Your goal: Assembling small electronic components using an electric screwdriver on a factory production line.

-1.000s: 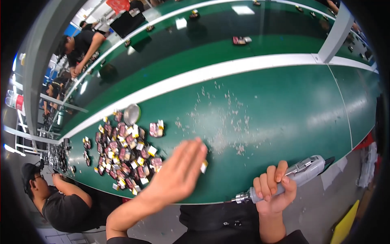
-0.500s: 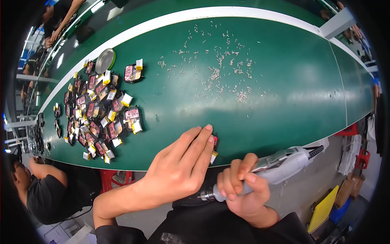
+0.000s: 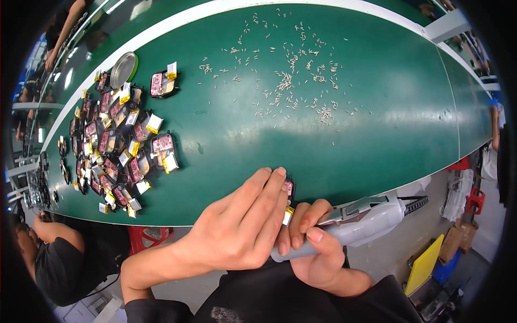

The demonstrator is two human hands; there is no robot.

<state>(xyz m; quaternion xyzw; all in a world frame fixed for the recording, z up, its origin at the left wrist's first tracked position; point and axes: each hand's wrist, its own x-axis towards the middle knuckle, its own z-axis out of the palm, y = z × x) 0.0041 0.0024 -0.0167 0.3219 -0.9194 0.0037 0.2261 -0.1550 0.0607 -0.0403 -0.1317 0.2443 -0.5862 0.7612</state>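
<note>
At the table's near edge my left hand [image 3: 242,215] lies over a small black device case [image 3: 290,188] with a red circuit board and a white-and-yellow battery pouch [image 3: 288,215]. Its fingers are held together against the case, covering most of it; the thumb is hidden. My right hand [image 3: 318,247] is wrapped round a grey electric screwdriver [image 3: 358,222], which lies slantwise beside the device. The cord end points right, while the tip is hidden behind my left hand.
Many similar open device cases [image 3: 110,140] are heaped at the left, beside a round metal tin [image 3: 124,70]. Small screws [image 3: 285,81] are scattered across the far middle of the green table [image 3: 393,118]. Another person [image 3: 59,247] sits at the left.
My right hand has brought the screwdriver left and closer to my left hand, so its tip has gone out of sight. The view has shifted slightly; the left hand still covers the device.
</note>
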